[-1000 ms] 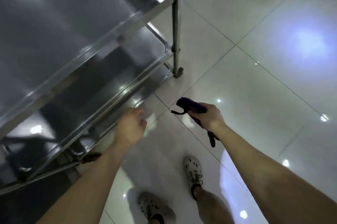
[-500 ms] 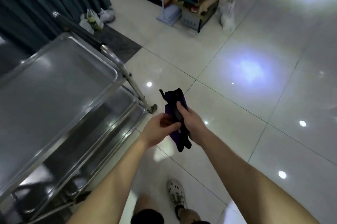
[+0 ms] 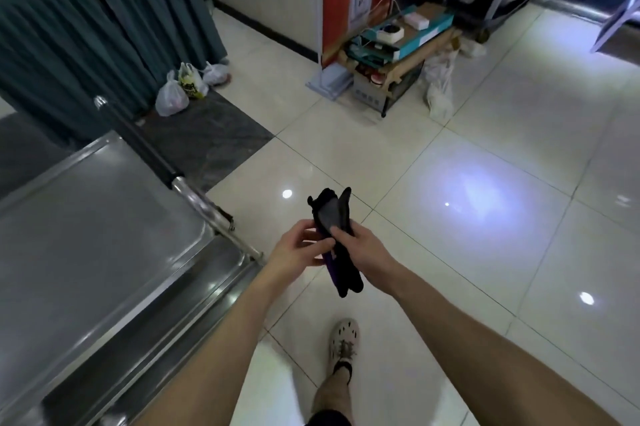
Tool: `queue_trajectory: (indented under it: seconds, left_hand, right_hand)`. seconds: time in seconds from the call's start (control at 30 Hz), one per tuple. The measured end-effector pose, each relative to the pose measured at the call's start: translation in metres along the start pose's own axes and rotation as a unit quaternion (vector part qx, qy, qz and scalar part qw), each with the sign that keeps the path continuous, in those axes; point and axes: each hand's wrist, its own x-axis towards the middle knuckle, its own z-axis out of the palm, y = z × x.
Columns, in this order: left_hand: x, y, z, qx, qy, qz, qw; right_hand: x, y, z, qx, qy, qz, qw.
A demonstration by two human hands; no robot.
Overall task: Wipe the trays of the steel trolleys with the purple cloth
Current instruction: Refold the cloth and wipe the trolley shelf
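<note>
Both your hands, left hand [image 3: 300, 245] and right hand [image 3: 360, 250], pinch the purple cloth [image 3: 335, 238] at centre, off the steel trolley [image 3: 104, 235] at 9 o'clock; I'd say no wiping underway, trays left

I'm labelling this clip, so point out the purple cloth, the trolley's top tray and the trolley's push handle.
purple cloth [image 3: 332, 214]: head view, upper fold above the hands.
top tray [image 3: 90, 238]: head view, bare flat steel surface.
push handle [image 3: 138, 141]: head view, dark grip section of the bar.

Steel trolley [image 3: 104, 252] cut off by left edge
</note>
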Motion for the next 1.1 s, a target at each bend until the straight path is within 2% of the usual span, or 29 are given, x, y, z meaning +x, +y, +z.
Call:
queue_trajectory:
  seconds: [0.13, 0.23, 0.33, 0.43, 0.6, 0.77, 0.87, 0.97, 1.1]
  left_hand:
    - [0.058, 0.034, 0.010, -0.032, 0.037, -0.039, 0.998]
    - [0.095, 0.068, 0.014, -0.032, 0.022, -0.015, 0.999]
    - [0.130, 0.098, 0.020, -0.005, 0.022, -0.011, 1.000]
    - [0.171, 0.120, 0.024, -0.006, 0.104, 0.000, 0.995]
    - [0.227, 0.151, 0.032, -0.036, 0.214, -0.020, 0.976]
    - [0.259, 0.162, 0.023, -0.082, 0.270, -0.030, 0.959]
    - [0.273, 0.167, 0.001, -0.086, 0.298, -0.023, 0.950]
    - [0.301, 0.163, -0.036, -0.054, 0.370, -0.030, 0.927]
    - [0.346, 0.169, -0.092, -0.101, 0.425, -0.061, 0.898]
  right_hand:
    - [0.038, -0.038, -0.035, -0.099, -0.012, -0.024, 0.995]
    - [0.065, -0.069, -0.058, -0.129, -0.049, -0.037, 0.990]
    - [0.103, -0.096, -0.080, -0.165, -0.040, -0.070, 0.983]
    - [0.148, -0.121, -0.109, -0.180, -0.054, -0.088, 0.978]
    - [0.216, -0.170, -0.138, -0.180, -0.156, -0.065, 0.969]
    - [0.274, -0.211, -0.125, -0.209, -0.257, -0.022, 0.943]
    - [0.314, -0.229, -0.104, -0.282, -0.303, -0.058, 0.909]
    - [0.362, -0.242, -0.078, -0.332, -0.292, -0.090, 0.893]
    - [0.430, -0.270, -0.045, -0.338, -0.270, -0.084, 0.898]
